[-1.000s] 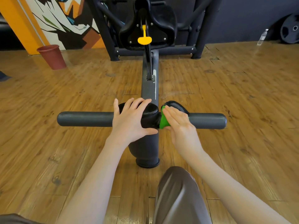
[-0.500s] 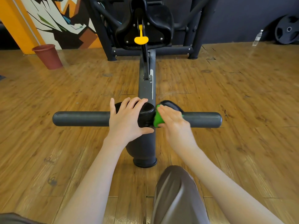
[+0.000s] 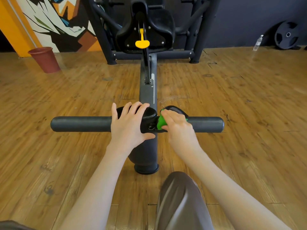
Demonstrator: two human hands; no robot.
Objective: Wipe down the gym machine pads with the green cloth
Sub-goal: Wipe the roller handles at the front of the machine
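1. Pressing the green cloth (image 3: 160,123) with my right hand (image 3: 178,128) into the gap between the two black pads at the centre of the machine's crossbar. The cloth is bunched under my fingers, with only its left part showing.
2. Right hand: fingers curled over the cloth and gripping it against the right pad (image 3: 175,109), whose dark upper rim shows beyond my knuckles.
3. Left hand (image 3: 128,126): laid over the left pad (image 3: 148,114), fingers spread across its top and thumb hooked under its near edge, so it grips the pad.
4. Crossbar: grey foam roller handles run out on both sides, the left roller (image 3: 79,124) and the right roller (image 3: 206,124). Neither hand is on the foam itself.
5. A dark grey frame beam (image 3: 147,90) runs from under the pads away from me toward the black seat (image 3: 144,25), which carries a yellow adjustment lever (image 3: 142,43).
6. Surroundings: wooden floor (image 3: 240,97); a reddish-brown plastic bin (image 3: 45,59) far left near the painted wall; a weight plate (image 3: 286,35) leaning on the dark wall far right, with a clear water bottle (image 3: 258,42) just beside it.
7. My knee, in grey-brown fabric (image 3: 179,201), shows at the bottom of the view.
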